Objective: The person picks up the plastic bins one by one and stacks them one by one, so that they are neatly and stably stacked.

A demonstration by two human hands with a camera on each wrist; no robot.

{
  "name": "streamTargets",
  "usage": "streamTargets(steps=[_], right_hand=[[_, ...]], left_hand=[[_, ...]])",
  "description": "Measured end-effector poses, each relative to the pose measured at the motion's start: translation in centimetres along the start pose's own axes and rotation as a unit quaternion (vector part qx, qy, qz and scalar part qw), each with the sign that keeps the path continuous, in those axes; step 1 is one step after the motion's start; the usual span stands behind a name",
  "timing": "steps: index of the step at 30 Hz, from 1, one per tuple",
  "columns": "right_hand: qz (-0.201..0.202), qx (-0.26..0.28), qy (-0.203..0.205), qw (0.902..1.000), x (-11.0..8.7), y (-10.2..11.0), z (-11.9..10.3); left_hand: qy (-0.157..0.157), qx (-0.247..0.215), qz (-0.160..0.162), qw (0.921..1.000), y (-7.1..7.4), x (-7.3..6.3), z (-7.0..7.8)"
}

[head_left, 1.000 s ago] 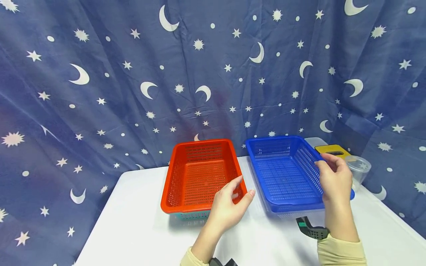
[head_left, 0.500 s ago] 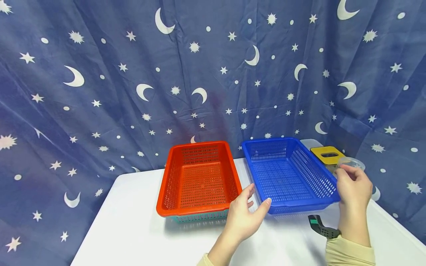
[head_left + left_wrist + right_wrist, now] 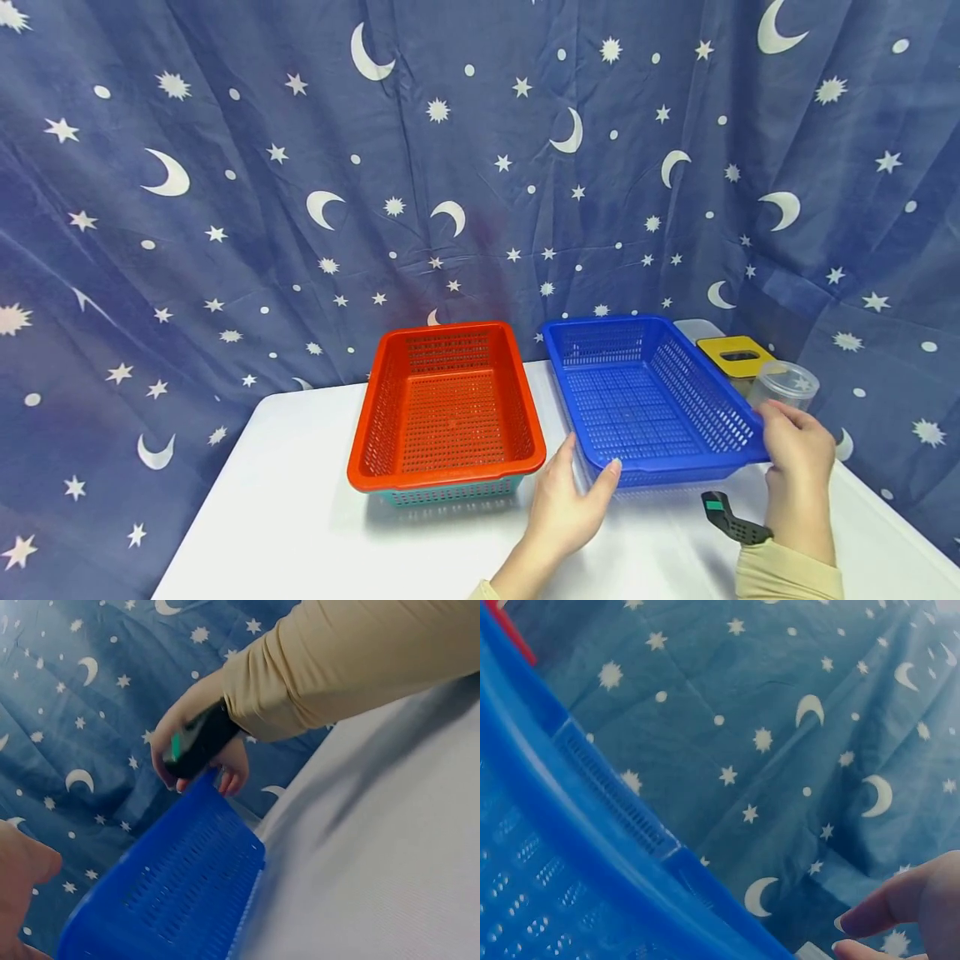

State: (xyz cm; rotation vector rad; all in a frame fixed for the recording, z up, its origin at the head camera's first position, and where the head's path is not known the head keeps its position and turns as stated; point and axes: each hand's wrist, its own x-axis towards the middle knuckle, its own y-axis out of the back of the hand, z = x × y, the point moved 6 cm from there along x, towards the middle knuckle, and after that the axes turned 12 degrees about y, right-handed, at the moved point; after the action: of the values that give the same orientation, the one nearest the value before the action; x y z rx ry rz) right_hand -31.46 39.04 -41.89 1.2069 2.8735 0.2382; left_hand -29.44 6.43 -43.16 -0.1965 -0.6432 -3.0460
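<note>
A blue plastic basket [image 3: 630, 412] with slotted walls stands right of centre on the white table. My right hand [image 3: 798, 446] is at its near right corner, thumb and fingers on either side of the rim. In the left wrist view, the fingers of this right hand [image 3: 196, 735] curl down over the basket corner [image 3: 191, 862]. My left hand [image 3: 566, 504] is at the near left corner, thumb spread from the fingers and nothing in its grasp. Left fingers [image 3: 26, 862] show apart from the rim in the left wrist view.
A red basket [image 3: 447, 481] sits in a teal one [image 3: 453, 492] to the left. Behind the right hand stand a clear plastic jar [image 3: 787, 383] and a container with a yellow lid [image 3: 735, 354]. A starry blue curtain [image 3: 450, 167] hangs behind the white table [image 3: 300, 500].
My left hand has moved right from the red basket to the blue basket's near left corner. My right hand has moved right and down onto the near right corner.
</note>
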Motion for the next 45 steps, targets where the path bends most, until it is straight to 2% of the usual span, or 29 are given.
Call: streamTargets(steps=[3, 5, 8, 15, 23, 26, 31, 39, 45], right_hand=[[-0.013, 0.054, -0.042, 0.9976, 0.2, -0.1, 1.0], [-0.018, 0.068, -0.051, 0.9962, 0.4, -0.2, 1.5], [-0.018, 0.064, -0.064, 0.9958, 0.5, -0.2, 1.9], [-0.018, 0.061, -0.068, 0.9957, 0.9, -0.8, 2.8], [-0.007, 0.069, -0.088, 0.9937, 0.7, -1.1, 3.5], [0.005, 0.085, -0.089, 0.9924, 0.7, -1.1, 3.4], [0.001, 0.097, -0.090, 0.9912, 0.7, -1.7, 2.9], [0.001, 0.114, -0.079, 0.9904, 0.2, -1.8, 1.9], [0.018, 0.136, -0.083, 0.9871, -0.1, -1.6, 0.7]], left_hand=[[0.011, -0.003, -0.009, 0.9999, -0.5, 0.2, -0.6], [0.018, -0.009, -0.019, 0.9996, -0.8, 0.3, -0.9], [0.019, -0.020, -0.025, 0.9993, -1.3, 0.4, -1.3], [-0.009, -0.064, -0.011, 0.9978, -1.8, 0.7, -1.7], [0.007, -0.120, -0.027, 0.9924, -2.3, 1.3, -2.1], [0.013, -0.146, -0.031, 0.9887, -2.2, 1.5, -2.0], [0.012, -0.196, -0.032, 0.9800, -2.0, 1.8, -1.7], [0.021, -0.230, -0.045, 0.9718, -1.8, 1.8, -1.6], [0.009, -0.246, -0.037, 0.9686, -1.3, 1.5, -0.8]])
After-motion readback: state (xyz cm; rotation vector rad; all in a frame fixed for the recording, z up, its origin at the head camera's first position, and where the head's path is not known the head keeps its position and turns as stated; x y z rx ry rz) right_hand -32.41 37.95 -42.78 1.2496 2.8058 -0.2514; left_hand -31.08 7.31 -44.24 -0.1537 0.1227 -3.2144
